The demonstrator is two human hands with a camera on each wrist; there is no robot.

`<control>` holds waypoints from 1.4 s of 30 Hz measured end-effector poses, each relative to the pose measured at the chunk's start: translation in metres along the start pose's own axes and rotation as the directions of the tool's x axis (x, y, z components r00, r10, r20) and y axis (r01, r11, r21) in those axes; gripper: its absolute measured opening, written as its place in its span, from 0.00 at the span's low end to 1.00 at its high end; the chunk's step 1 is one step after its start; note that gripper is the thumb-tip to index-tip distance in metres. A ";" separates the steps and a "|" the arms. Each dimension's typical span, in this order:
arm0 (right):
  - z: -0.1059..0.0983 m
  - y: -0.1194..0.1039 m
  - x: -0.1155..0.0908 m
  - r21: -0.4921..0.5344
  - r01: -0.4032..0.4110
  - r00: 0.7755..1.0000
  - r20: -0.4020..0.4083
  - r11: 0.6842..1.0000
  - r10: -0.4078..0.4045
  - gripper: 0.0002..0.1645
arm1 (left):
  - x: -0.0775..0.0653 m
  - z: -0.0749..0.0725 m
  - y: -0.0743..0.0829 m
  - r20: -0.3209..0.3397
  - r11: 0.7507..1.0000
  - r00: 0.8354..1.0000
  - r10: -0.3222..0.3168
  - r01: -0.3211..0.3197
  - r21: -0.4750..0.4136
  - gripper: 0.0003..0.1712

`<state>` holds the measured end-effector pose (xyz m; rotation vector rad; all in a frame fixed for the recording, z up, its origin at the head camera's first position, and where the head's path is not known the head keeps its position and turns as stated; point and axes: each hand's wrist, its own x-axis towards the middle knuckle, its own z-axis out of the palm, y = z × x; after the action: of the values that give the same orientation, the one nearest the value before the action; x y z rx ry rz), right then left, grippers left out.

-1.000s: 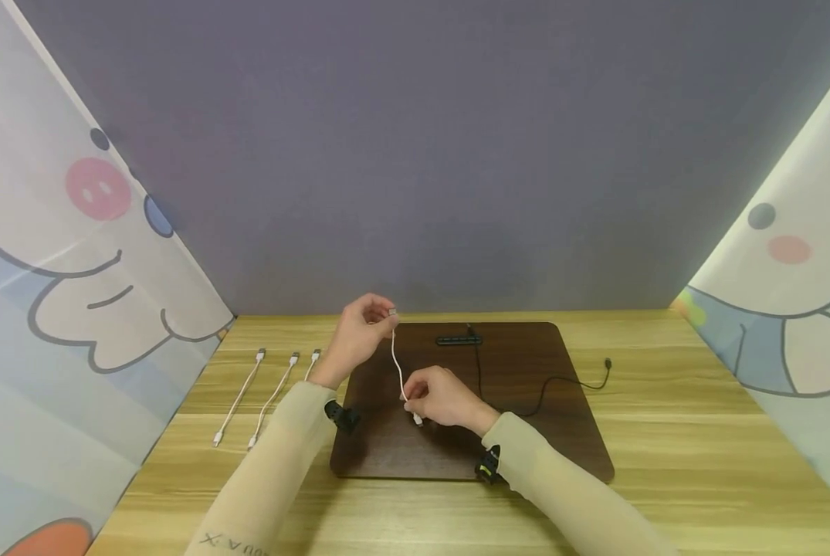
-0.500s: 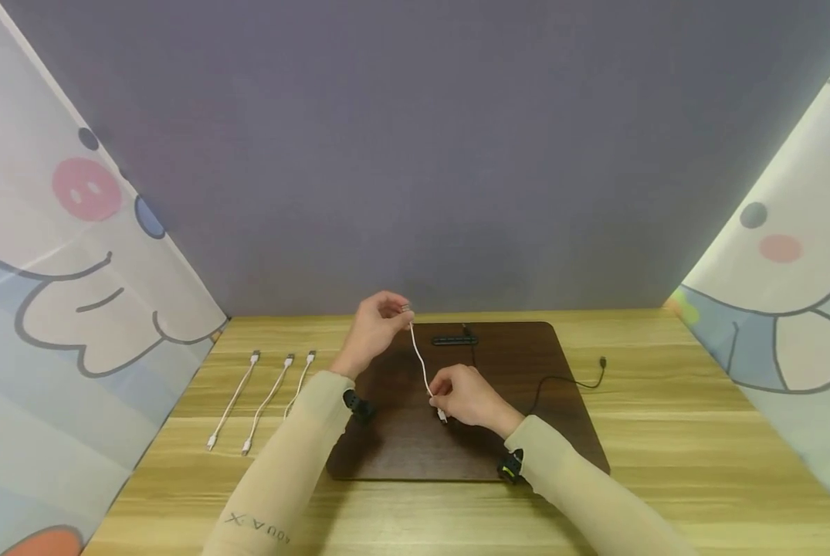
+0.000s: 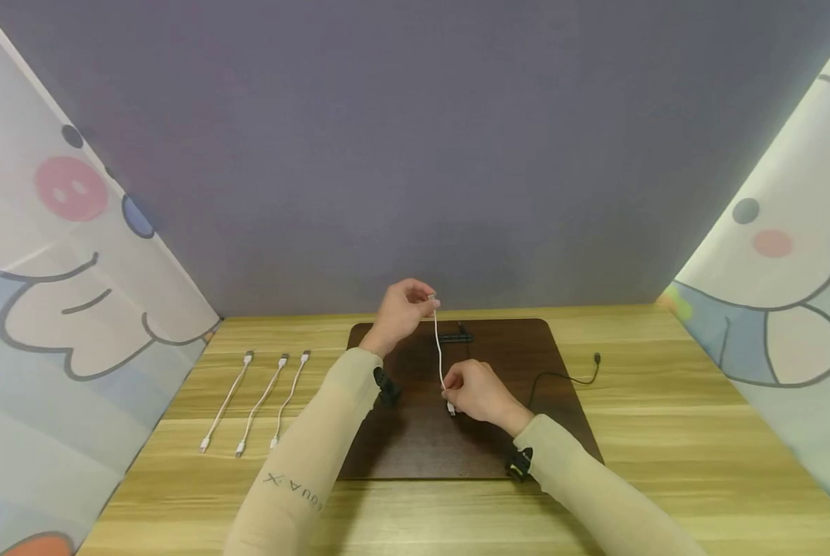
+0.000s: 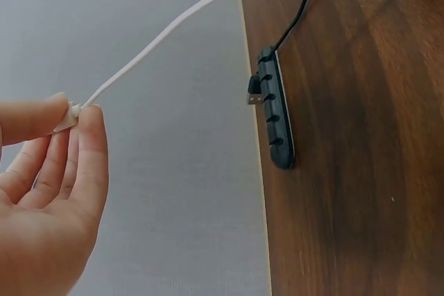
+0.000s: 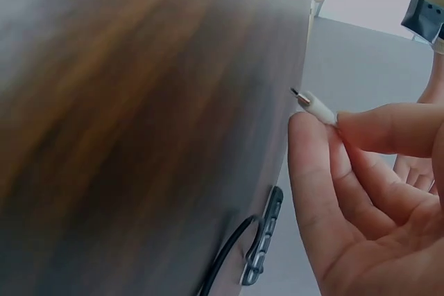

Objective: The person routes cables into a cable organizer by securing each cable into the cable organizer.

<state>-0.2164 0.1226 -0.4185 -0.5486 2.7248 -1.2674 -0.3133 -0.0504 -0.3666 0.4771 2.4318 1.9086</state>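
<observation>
A white USB cable (image 3: 438, 347) is stretched nearly straight between my two hands over the dark brown board (image 3: 415, 455). My left hand (image 3: 399, 315) pinches its wider plug between thumb and fingers, high at the board's back edge. Lower and nearer, my right hand (image 3: 482, 392) pinches the other end; its small metal-tipped connector (image 5: 316, 107) sticks out past the fingertips. A black slotted cable holder (image 4: 276, 116) lies near the back edge of the board. One of its end slots carries a black cable (image 4: 304, 5), whose plug (image 4: 254, 88) juts out behind.
Three white cables lie side by side on the wooden table left of the board: an outer one (image 3: 225, 401), a middle one (image 3: 260, 405) and an inner one (image 3: 289, 398), partly behind my left sleeve. The black cable's far end (image 3: 597, 359) rests right of the board. A grey partition (image 3: 415, 154) stands behind.
Both hands have moved right with the white cable, the left one also slightly up toward the holder. The view has shifted a little, and the inner white cable on the table shows more fully.
</observation>
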 end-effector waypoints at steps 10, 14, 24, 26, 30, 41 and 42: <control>-0.004 0.006 -0.005 -0.066 -0.132 0.991 -0.043 0.989 0.129 0.06 | 0.014 0.019 -0.006 0.050 0.998 0.998 -0.027 0.024 0.065 0.15; -0.006 0.006 -0.006 -0.086 -0.170 0.985 -0.042 0.982 0.167 0.07 | 0.019 0.025 -0.011 0.057 0.997 0.998 -0.025 0.021 0.075 0.15; -0.011 0.005 -0.007 -0.163 -0.273 0.962 -0.034 0.948 0.271 0.09 | 0.026 0.037 -0.019 0.075 0.990 0.995 -0.060 0.051 0.128 0.15; -0.011 0.004 -0.006 -0.180 -0.290 0.957 -0.033 0.940 0.289 0.12 | 0.028 0.040 -0.022 0.072 0.990 0.995 -0.069 0.059 0.132 0.14; -0.012 0.002 -0.006 -0.222 -0.318 0.947 -0.028 0.922 0.320 0.16 | 0.030 0.044 -0.028 0.074 0.986 0.994 -0.085 0.073 0.152 0.12; -0.009 -0.002 -0.003 -0.303 -0.330 0.941 -0.031 0.894 0.337 0.19 | 0.037 0.050 -0.042 0.052 0.963 0.993 -0.104 0.087 0.254 0.09; -0.008 -0.003 -0.003 -0.308 -0.333 0.940 -0.032 0.891 0.340 0.18 | 0.038 0.051 -0.043 0.052 0.959 0.993 -0.102 0.085 0.269 0.10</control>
<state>-0.2151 0.1280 -0.4112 -0.0945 2.8496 -0.7531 -0.3495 -0.0016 -0.4142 0.4129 2.6283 1.5130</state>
